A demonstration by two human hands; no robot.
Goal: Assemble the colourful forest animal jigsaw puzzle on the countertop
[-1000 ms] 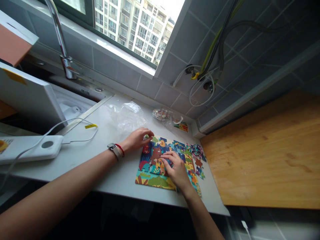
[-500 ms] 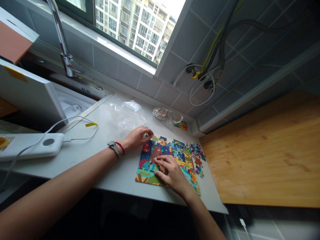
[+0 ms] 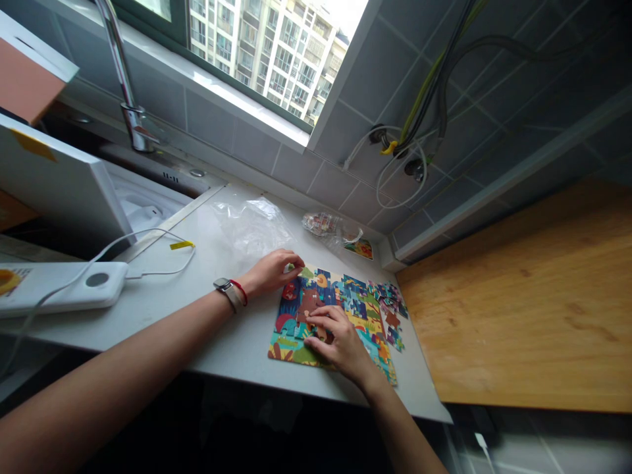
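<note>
A colourful jigsaw puzzle (image 3: 291,354) with animal and plant pictures lies on the white counter, several pieces fitted in it. My left hand (image 3: 274,271), wearing a watch and a red cord at the wrist, rests at the puzzle's far left corner. Its thumb and fingers close over that corner, with a bit of green between them. Over the middle of the puzzle, my right hand (image 3: 340,342) curves thumb and fingers around a brown-orange puzzle piece (image 3: 320,332), partly hidden by the fingers. Loose puzzle pieces (image 3: 392,319) are heaped against the puzzle's right side.
Crumpled clear plastic (image 3: 251,227) and a bag of pieces (image 3: 320,224) lie behind, near a small picture card (image 3: 360,248). A white power strip (image 3: 64,286) with a cable sits left, below the sink tap (image 3: 133,125). A wooden board (image 3: 518,309) borders the right.
Both hands stay almost where they were. The fingers of my right hand shift very slightly around the piece; the view moves a little.
</note>
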